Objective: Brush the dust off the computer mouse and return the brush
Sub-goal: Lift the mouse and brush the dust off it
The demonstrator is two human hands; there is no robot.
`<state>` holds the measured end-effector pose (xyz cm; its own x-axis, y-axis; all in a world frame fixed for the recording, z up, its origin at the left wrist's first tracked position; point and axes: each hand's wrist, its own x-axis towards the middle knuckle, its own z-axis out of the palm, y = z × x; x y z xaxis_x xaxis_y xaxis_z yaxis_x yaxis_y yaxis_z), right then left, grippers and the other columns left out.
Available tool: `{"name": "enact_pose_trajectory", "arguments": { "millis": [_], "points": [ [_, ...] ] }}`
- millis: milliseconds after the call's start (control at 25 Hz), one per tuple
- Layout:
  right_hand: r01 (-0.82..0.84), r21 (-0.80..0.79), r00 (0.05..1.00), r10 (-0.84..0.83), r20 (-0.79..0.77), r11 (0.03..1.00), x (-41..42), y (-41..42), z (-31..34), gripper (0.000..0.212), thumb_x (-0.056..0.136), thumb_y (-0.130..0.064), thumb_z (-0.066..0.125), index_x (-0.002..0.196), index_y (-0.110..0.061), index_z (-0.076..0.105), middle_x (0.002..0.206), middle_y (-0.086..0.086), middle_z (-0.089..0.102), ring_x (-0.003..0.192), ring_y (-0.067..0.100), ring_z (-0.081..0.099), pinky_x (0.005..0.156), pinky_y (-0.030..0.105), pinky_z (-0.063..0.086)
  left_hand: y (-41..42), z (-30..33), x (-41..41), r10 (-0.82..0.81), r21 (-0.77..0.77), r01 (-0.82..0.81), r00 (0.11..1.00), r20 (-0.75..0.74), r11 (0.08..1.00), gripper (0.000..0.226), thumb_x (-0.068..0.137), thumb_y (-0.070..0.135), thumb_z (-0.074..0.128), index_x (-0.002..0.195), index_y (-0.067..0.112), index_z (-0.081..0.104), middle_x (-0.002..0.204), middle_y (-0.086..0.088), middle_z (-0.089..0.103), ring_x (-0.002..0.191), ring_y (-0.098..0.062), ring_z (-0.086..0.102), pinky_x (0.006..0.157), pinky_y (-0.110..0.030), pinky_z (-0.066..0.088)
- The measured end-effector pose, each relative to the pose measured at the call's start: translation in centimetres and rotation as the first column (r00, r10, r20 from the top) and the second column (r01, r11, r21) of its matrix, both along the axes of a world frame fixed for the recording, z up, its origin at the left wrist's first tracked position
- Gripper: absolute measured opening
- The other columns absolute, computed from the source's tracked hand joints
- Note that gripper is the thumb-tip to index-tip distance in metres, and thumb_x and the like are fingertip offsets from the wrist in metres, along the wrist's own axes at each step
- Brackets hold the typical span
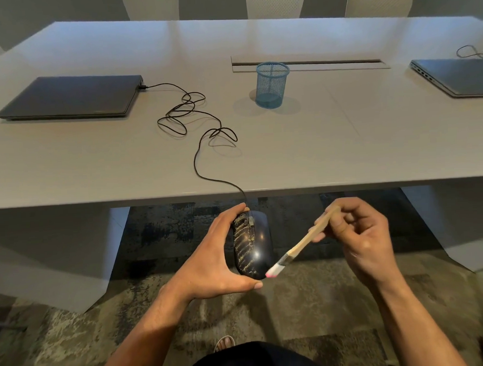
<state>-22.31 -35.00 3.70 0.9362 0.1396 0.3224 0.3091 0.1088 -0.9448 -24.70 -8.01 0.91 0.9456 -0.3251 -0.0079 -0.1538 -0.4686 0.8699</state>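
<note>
Head view: your left hand (210, 256) cups the mouse (252, 244) off the near bench (316, 141) edge, over the floor; your right hand (358, 233) pinches the brush (301, 242), bristles at the mouse's near right end. Dust streaks its left half. A hard sweep could knock it loose, or its cord (196, 124) could snag. The cup (272, 84) waits far off.

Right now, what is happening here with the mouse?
A person holds a dusty mouse in the left hand, off the near edge of the table. The right hand holds a brush, its bristles at the mouse's near right end. Yellowish dust covers the mouse's left half. A blue mesh cup stands on the table.
</note>
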Motion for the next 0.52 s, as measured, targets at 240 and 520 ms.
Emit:
{"name": "enact_pose_trajectory", "arguments": {
  "millis": [240, 520],
  "points": [
    [0.220, 0.112, 0.969, -0.204, -0.137, 0.969, 2.7, 0.3, -1.6, 0.012, 0.089, -0.012, 0.059, 0.098, -0.006, 0.063, 0.074, 0.002, 0.075, 0.068, 0.019, 0.075, 0.066, 0.026, 0.062, 0.0, -0.1, 0.2, -0.012, 0.000, 0.012, 1.000, -0.002, 1.000, 0.126, 0.051, 0.039, 0.094, 0.150, 0.044, 0.017, 0.150, 0.018, 0.027, 0.138, 0.000, 0.031, 0.116, -0.032, 0.034],
    [0.271, 0.130, 0.939, -0.232, -0.254, 0.954, 5.0, 0.6, -2.9, 0.010, 0.095, -0.015, 0.057, 0.101, -0.011, 0.065, 0.079, 0.002, 0.078, 0.076, 0.020, 0.077, 0.069, 0.027, 0.063, 0.0, -0.4, 0.0, -0.015, -0.013, 0.015, 1.000, -0.004, 1.000, 0.124, 0.051, 0.038, 0.094, 0.149, 0.045, 0.019, 0.150, 0.018, 0.029, 0.138, 0.001, 0.032, 0.115, -0.029, 0.034]
  ]
}}
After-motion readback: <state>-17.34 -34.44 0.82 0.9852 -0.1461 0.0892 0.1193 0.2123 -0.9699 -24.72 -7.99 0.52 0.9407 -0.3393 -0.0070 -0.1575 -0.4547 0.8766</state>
